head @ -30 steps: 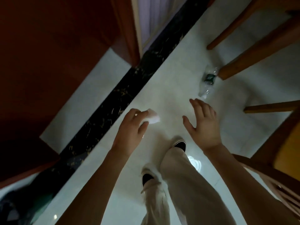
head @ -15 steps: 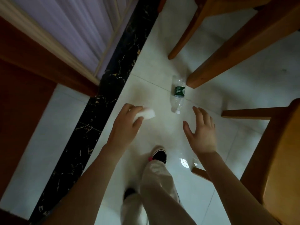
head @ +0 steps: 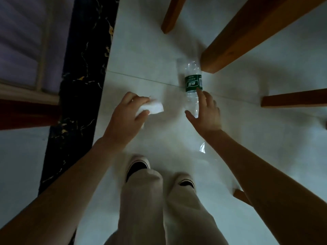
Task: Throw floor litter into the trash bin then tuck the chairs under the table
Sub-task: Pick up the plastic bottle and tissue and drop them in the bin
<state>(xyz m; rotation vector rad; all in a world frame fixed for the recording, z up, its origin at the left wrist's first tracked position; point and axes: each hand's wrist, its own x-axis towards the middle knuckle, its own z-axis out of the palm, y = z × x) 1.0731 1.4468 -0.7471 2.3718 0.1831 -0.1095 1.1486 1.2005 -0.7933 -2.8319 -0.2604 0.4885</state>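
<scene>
In the head view, your left hand (head: 127, 114) grips a crumpled white tissue (head: 154, 107), fingers and thumb curled round it, so one piece of litter is already off the floor (head: 141, 59). Your right hand (head: 207, 114) is spread wide, fingers straight and thumb held apart, and holds nothing. It hovers right over the neck end of a clear plastic bottle (head: 192, 84) with a green label, which lies on its side on the white tiles. Your index tip sits at the label's near edge. Whether it actually touches the plastic, I cannot tell.

The bottle runs away from your right hand, and its far end lies just beside a thick wooden leg (head: 247, 36) ahead of that hand. A thinner leg (head: 172, 15) stands further ahead, and a wooden rail (head: 293, 99) juts in to the right of your right hand. Whether these belong to a chair or to the table is not clear from here. A black marble strip (head: 85, 68) runs along the floor to the left of your left hand.

You are early in the job, by my reckoning: the bottle is not yet picked up, no trash bin is in sight, so neither piece has been thrown away, and the chairs are not yet tucked.
</scene>
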